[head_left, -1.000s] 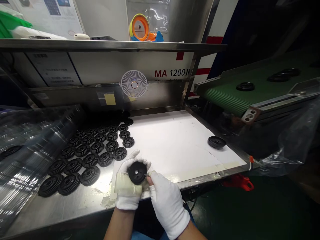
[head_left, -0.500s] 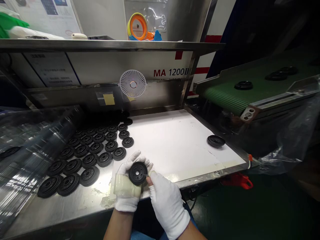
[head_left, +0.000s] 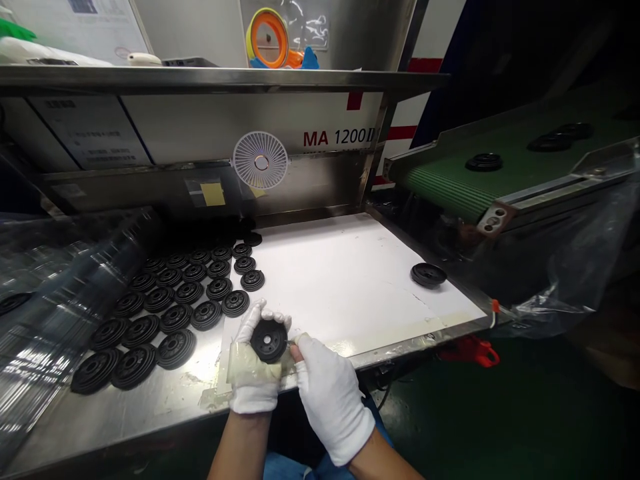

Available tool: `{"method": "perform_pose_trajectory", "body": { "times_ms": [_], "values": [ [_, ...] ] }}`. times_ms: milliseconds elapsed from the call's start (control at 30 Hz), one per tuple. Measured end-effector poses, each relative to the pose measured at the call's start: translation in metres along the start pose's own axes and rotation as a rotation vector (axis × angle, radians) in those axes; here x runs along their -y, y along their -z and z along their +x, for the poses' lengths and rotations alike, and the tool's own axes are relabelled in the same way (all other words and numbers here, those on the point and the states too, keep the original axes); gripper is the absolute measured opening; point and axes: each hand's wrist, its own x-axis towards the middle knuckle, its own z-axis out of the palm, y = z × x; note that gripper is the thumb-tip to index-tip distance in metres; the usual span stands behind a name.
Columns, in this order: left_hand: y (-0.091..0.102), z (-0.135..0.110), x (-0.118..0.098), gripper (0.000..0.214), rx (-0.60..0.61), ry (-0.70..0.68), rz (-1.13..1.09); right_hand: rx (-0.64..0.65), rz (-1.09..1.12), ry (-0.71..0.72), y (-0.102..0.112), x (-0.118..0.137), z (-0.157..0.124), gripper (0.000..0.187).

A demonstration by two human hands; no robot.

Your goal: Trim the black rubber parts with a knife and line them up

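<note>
My left hand (head_left: pixel 256 377), in a white glove with a clear yellowish wrap round the palm, holds a black plastic wheel (head_left: pixel 269 341) with its holed face up. Its fingers curl around the wheel's far edge. At the wheel's right edge, my right hand (head_left: pixel 330 393), also gloved but with a bare thumb tip showing, is closed in a pinch. A thin tip seems to stick out from that pinch towards the rim; what it belongs to is hidden. Left of my hands, several similar black wheels (head_left: pixel 175 348) lie in rows on the metal table (head_left: pixel 165 400).
A single black wheel (head_left: pixel 429 275) lies at the right of the white sheet (head_left: pixel 325 280). Beyond it, a green conveyor belt (head_left: pixel 450 187) carries more wheels. Clear plastic trays (head_left: pixel 55 347) stand at left. A small fan (head_left: pixel 261 161) hangs under the shelf (head_left: pixel 210 80), which holds a tape dispenser (head_left: pixel 270 40).
The fingers of my left hand have curled in closer around the wheel. My right hand stays at the wheel's right edge. The whole view has shifted slightly.
</note>
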Motion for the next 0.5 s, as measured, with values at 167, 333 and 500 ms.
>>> {"method": "perform_pose_trajectory", "body": {
  "times_ms": [167,333,500],
  "values": [
    [-0.0054,-0.0073,0.0037,0.03,0.031,-0.099,0.098,0.0,0.007,0.014,0.0028,-0.0009,0.0015,0.021],
    [-0.0089,-0.0101,0.0039,0.037,0.041,-0.189,0.181,0.008,0.002,0.007,0.0009,0.0027,-0.0006,0.02],
    [-0.0076,-0.0029,0.0009,0.025,0.002,-0.153,0.174,-0.005,0.04,0.004,0.0017,0.0023,0.0016,0.02]
  ]
}}
